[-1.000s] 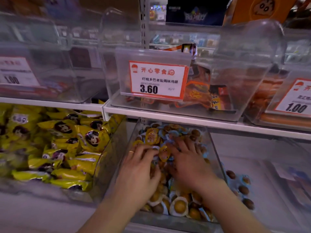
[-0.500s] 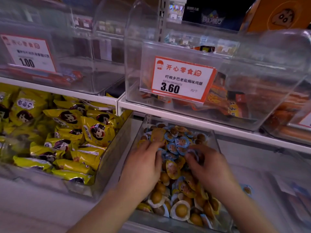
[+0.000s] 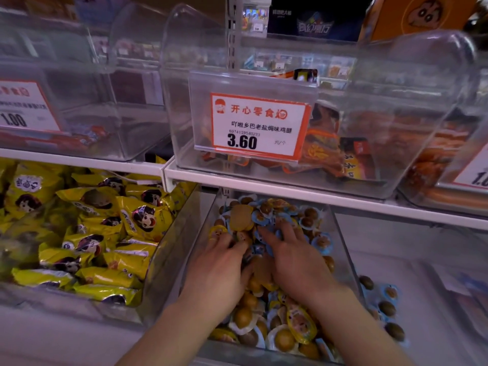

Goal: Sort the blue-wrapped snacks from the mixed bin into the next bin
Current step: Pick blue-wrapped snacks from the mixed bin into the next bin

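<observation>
The clear mixed bin [image 3: 343, 249] on the lower shelf holds a heap of small round snacks, blue-wrapped ones [image 3: 322, 243] mostly at the back and yellow or white-wrapped ones [image 3: 285, 339] at the front. Both my hands are in the heap, side by side and nearly touching. My left hand [image 3: 219, 268] has its fingertips buried among the snacks. My right hand [image 3: 298, 265] curls spread fingers over a clump of blue-wrapped snacks at the bin's middle. The bin to the right [image 3: 427, 262] holds several blue-wrapped snacks [image 3: 390, 293] near its left wall.
A bin of yellow packets [image 3: 105, 233] stands to the left. The white shelf edge [image 3: 290, 190] runs just above the mixed bin's back. On it sits a clear bin with a 3.60 price tag [image 3: 258, 125] and orange packs.
My hands have drawn closer together in the heap. The right hand has shifted left and back onto the blue-wrapped snacks; the left fingers have bent down into the pile.
</observation>
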`<state>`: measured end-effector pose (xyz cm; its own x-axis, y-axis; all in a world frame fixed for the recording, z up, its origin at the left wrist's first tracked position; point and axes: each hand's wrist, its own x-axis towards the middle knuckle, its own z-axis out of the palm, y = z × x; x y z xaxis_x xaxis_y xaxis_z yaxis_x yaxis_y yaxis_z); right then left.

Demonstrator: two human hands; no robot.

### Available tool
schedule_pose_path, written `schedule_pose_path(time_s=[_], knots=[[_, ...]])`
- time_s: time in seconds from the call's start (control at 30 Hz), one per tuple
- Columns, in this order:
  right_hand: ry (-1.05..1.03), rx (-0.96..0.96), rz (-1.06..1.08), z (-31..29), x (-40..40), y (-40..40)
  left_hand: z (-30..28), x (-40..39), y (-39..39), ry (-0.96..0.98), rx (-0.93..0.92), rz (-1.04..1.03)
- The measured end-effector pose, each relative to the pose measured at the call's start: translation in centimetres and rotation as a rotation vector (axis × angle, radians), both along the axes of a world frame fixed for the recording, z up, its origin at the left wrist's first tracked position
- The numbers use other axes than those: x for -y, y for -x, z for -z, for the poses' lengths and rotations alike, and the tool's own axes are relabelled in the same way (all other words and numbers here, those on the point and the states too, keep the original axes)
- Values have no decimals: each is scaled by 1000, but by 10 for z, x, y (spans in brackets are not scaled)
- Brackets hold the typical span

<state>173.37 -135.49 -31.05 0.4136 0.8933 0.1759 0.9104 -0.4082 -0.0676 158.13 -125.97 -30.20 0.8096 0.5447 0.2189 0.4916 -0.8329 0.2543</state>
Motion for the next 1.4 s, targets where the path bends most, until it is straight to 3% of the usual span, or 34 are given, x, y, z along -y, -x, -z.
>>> schedule_pose_path(time_s=[0.33,0.43,0.53,0.57,0.63,0.7,0.73,0.8,0.9,1.0,1.07,1.17,1.23,1.27,1.33,1.4], knots=[[-192,40,-147,-15,13,17,-6,3,3,101,340,16],[-286,-151,-11,-17,15,19,-9,3,0,312,514,-31],[-539,-477,115,-24,16,24,-16,3,-2,521,703,-100],[-637,-655,179,-29,17,27,-20,4,-2,576,775,-118],[-810,-1212,309,-40,22,34,-27,12,-4,634,887,-107],[-822,-1826,265,-53,30,44,-32,29,-10,621,926,-29],[-776,-2030,198,-59,34,47,-33,38,-15,614,931,20],[-754,-2183,82,-64,43,50,-33,54,-23,618,916,105],[-890,-2110,126,-64,55,45,-28,66,-32,625,828,188],[-916,-1813,252,-55,66,34,-21,66,-36,643,783,179],[-842,-1648,250,-52,70,31,-19,64,-39,763,775,116],[-616,-1097,249,-51,71,33,-19,54,-38,879,772,30],[-584,-753,249,-49,70,29,-22,45,-34,797,741,4],[-642,-684,248,-49,70,27,-25,40,-32,733,734,-15],[-755,-697,272,-53,72,22,-27,35,-30,699,776,-53],[-854,-1072,308,-63,75,22,-31,40,-31,760,847,-49]])
